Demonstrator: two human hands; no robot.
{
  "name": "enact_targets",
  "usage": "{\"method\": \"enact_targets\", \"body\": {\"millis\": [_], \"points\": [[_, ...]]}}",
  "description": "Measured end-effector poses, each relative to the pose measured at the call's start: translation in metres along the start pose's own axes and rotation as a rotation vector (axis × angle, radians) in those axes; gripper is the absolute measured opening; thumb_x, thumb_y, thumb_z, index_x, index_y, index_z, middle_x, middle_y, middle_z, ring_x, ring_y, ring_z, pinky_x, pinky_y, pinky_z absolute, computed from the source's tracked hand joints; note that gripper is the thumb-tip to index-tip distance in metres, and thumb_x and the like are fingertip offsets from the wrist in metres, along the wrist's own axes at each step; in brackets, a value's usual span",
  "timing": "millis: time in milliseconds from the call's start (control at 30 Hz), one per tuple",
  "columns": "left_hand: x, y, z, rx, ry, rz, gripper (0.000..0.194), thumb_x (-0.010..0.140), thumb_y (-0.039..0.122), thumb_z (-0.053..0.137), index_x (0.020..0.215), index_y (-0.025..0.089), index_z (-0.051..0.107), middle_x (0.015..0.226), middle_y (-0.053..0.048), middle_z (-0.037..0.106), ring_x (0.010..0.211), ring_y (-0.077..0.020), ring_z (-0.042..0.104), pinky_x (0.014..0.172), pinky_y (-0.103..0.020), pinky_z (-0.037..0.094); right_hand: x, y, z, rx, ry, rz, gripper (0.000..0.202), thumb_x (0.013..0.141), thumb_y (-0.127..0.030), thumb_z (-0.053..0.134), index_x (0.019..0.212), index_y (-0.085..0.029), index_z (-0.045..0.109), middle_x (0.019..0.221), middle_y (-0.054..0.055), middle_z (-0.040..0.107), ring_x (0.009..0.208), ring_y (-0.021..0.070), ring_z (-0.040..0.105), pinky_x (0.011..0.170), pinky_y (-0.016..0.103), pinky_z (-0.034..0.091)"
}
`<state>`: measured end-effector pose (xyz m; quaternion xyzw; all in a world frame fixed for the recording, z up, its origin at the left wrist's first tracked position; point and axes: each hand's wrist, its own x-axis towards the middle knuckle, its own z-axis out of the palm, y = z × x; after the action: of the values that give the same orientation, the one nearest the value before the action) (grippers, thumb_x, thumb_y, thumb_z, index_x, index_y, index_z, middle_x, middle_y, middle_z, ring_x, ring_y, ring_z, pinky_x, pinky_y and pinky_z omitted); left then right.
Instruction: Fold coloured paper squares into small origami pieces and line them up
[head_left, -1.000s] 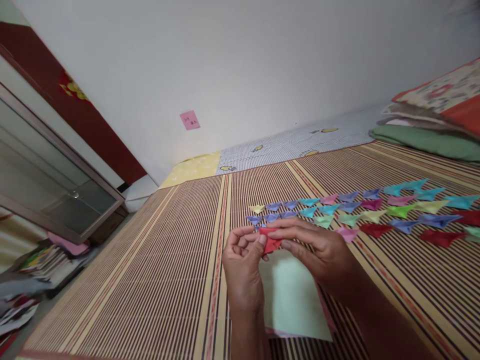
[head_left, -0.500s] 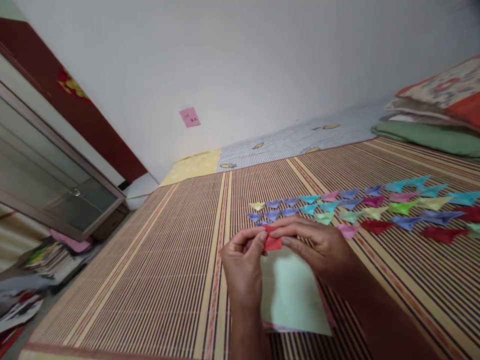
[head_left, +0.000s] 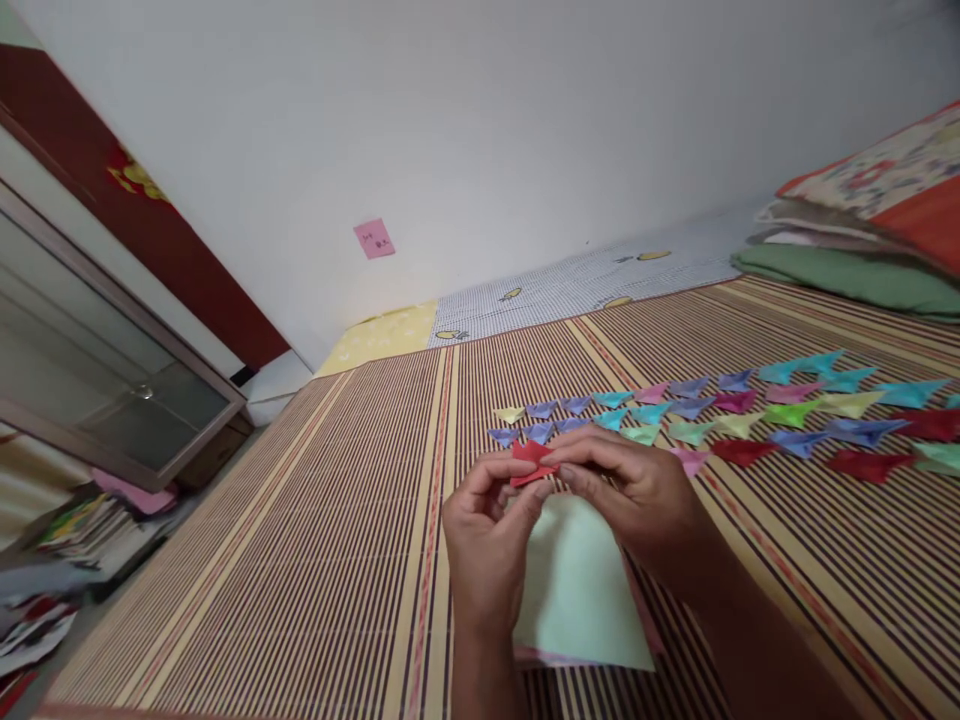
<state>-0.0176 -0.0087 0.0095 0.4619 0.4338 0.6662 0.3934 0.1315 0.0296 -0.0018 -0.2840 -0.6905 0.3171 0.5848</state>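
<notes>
A small piece of folded red paper (head_left: 529, 456) is pinched between my two hands, above the striped mat. My left hand (head_left: 491, 530) grips its left and lower side, thumb in front and fingers behind. From the right, my right hand (head_left: 637, 490) holds the other side between thumb and fingertips, which hide part of the paper. Just below lies a stack of paper sheets with a pale green sheet (head_left: 581, 590) on top and pink edges showing beneath. Beyond my hands stand rows of small folded paper shapes (head_left: 735, 402) in many colours.
The striped mat (head_left: 337, 520) spreads under everything. Folded bedding (head_left: 862, 275) and a patterned pillow (head_left: 892, 180) are piled at the far right. A pink note (head_left: 374, 239) sticks to the wall. At left are a glass-doored cabinet (head_left: 112, 330) and a pile of books (head_left: 86, 530).
The red paper has turned and tilted in my fingers, from a flat square look to a pointed shape. My left thumb has shifted lower. The view has moved slightly.
</notes>
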Motion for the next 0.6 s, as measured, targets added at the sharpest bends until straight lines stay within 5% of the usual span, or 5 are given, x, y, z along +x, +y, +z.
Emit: {"method": "enact_targets", "body": {"millis": [333,600], "points": [[0.001,-0.008,0.001,-0.153,0.093,-0.038,0.021,0.09,0.036,0.074,0.094,0.018,0.064,0.079,-0.003,0.074,0.068,-0.0145,0.071,0.068,-0.026,0.056,0.001,-0.003,0.002,-0.029,0.004,-0.036,0.016,0.094,-0.013,0.065,0.097,-0.023,0.078,0.099,0.003,0.076,0.096,0.0169,0.071,0.086,0.03,0.056],[0.006,-0.013,0.0,-0.409,0.144,-0.225,0.033,0.065,0.022,0.093,0.088,0.016,0.07,0.077,-0.002,0.075,0.064,-0.0092,0.066,0.065,-0.019,0.054,-0.002,-0.001,0.007,-0.083,0.016,-0.037,0.02,0.095,-0.013,0.062,0.1,-0.023,0.078,0.103,0.005,0.078,0.101,0.0198,0.072,0.09,0.035,0.057]]}}
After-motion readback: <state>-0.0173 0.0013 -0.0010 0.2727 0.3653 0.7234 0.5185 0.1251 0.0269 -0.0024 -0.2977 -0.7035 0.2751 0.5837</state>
